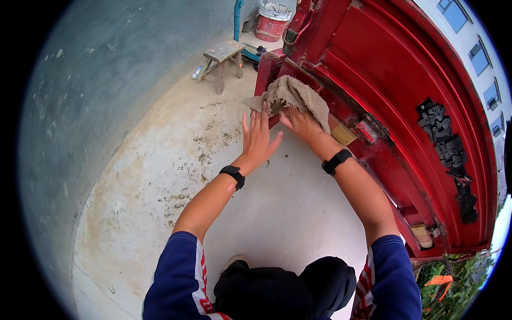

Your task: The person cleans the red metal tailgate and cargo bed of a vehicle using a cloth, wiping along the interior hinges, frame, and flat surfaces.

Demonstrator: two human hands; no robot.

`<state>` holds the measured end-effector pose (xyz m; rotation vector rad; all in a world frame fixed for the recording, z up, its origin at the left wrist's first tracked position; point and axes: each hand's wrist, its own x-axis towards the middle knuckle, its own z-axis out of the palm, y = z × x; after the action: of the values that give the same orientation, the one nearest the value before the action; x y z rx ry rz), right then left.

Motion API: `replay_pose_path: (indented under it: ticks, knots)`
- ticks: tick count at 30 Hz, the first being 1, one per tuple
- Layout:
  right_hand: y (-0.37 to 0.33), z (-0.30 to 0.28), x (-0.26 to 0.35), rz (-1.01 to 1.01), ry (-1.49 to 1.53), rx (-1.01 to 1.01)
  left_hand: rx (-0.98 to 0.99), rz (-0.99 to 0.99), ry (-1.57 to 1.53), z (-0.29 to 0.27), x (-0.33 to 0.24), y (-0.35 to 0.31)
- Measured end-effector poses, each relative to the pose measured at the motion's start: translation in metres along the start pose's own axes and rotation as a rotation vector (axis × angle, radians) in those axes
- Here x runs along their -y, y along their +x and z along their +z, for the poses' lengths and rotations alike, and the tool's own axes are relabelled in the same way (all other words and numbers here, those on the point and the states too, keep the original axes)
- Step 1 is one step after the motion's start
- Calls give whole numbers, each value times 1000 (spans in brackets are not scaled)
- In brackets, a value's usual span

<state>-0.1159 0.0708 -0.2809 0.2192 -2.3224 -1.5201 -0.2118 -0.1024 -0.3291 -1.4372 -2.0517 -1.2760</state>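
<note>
A frayed tan-brown rag (295,95) is draped against the lower edge of a big red metal panel (368,58). My right hand (305,127) is at the rag's near side, its thumb showing and its other fingers partly hidden by the cloth it holds. Beside it, my left hand (258,137) has its fingers stretched out and its thumb apart. Its fingertips reach the rag's left end, and nothing is in its palm. Both wrists wear black bands.
A small wooden stool (224,53) stands by the grey wall (117,69) ahead. Behind it is a red and white bucket (271,24). Dark stains mark the pale floor (144,186) at left. Black raised lettering (441,138) sits on the panel, and green plants (458,285) grow at lower right.
</note>
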Motion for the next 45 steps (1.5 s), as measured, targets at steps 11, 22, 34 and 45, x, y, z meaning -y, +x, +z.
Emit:
replay_pose_path:
  ticks: [11,22,34,45]
  knots:
    - [62,18,-30,595,760,246,-56,12,6,34,5,70]
    - [21,40,70,575,877,448,277,-72,98,38,31,-26]
    - [-31,-35,55,308,824,495,239,-115,30,14,38,-37]
    - [88,-45,-49,508,690,-54,-132,293,213,12,41,149]
